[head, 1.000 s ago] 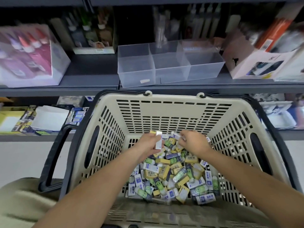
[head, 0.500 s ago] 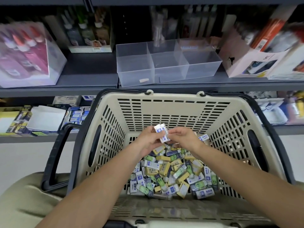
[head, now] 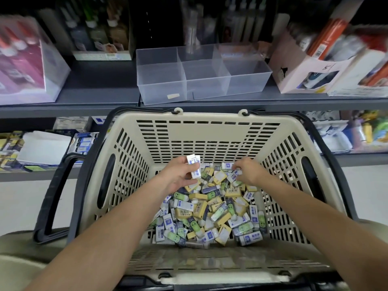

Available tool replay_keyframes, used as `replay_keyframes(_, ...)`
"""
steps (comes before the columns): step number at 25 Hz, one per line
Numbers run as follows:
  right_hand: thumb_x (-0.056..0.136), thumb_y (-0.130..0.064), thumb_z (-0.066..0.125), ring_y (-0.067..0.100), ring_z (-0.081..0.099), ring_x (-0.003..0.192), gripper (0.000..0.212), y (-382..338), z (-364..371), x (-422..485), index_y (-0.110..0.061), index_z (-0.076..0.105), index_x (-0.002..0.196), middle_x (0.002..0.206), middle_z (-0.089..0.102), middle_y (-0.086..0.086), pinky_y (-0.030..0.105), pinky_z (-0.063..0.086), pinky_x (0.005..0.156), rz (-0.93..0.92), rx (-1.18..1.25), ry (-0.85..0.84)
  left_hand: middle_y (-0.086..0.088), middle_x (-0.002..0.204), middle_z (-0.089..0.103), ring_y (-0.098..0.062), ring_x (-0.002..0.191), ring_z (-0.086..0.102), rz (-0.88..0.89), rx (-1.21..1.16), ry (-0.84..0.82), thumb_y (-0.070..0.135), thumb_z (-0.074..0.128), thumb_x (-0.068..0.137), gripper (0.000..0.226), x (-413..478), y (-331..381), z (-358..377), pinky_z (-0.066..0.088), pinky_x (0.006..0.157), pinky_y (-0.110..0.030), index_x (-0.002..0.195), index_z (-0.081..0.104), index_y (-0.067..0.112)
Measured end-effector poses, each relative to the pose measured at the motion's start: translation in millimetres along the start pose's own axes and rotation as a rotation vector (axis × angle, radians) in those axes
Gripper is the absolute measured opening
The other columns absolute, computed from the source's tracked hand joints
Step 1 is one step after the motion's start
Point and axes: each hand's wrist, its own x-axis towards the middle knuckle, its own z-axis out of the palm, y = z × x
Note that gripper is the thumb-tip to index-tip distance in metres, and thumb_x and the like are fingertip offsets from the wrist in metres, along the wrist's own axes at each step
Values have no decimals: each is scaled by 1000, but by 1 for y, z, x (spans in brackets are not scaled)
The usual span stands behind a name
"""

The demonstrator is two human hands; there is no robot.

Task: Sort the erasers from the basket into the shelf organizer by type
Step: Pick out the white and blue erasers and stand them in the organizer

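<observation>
A beige slotted basket (head: 195,133) with black handles holds a heap of mixed erasers (head: 210,211): white-and-blue, yellow and green-faced ones. My left hand (head: 178,175) is raised over the far part of the heap and grips a small stack of white-and-blue erasers (head: 194,164). My right hand (head: 247,171) reaches down onto the heap's far right and pinches another white-and-blue eraser (head: 234,175). On the shelf above stands the clear organizer (head: 161,89) with three compartments, all bare apart from a label on the front.
A grey shelf edge (head: 69,108) runs just beyond the basket. A pink box of bottles (head: 27,64) stands left of the organizer, a pale display box (head: 304,74) right of it. Stationery packs (head: 44,148) fill the lower shelf behind the basket.
My hands met over the heap, then parted: my left hand kept the white-and-blue erasers, now more of them, and my right hand went back down to the heap's far right.
</observation>
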Motion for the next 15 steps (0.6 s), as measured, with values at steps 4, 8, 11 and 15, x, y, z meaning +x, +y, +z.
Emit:
replay_keyframes(4, 79, -39, 70, 24, 50, 111, 49, -5, 6, 0, -27, 52, 123, 125, 46, 5, 34, 46, 86, -16, -114, -26, -5, 101, 64, -19, 93, 61, 1, 28, -1, 6, 62, 87, 16, 2, -2, -4, 51, 82, -34, 99, 56, 14)
replay_keyframes(8, 82, -40, 62, 20, 58, 97, 32, -16, 14, -4, -22, 59, 109, 112, 57, 2, 31, 51, 74, 22, -182, 78, -5, 100, 65, -18, 91, 62, -14, 32, 10, 6, 64, 86, 17, 2, -3, -4, 53, 72, -30, 101, 56, 12)
replay_keyframes(11, 84, -27, 60, 20, 62, 77, 15, -23, -2, -7, -15, 63, 92, 89, 67, 6, 26, 48, 61, 30, -42, 164, -9, 105, 66, -21, 94, 62, -47, 35, 19, 7, 63, 88, 23, -1, -3, -4, 54, 73, -30, 109, 55, 8)
replay_keyframes(15, 80, -6, 65, 14, 66, 67, 10, -47, -24, -19, -10, 65, 89, 86, 69, 9, 25, 53, 57, 99, 788, 207, -13, 106, 66, -23, 93, 60, -52, 39, 38, 7, 61, 88, 18, -5, -3, 0, 50, 67, -27, 105, 53, 9)
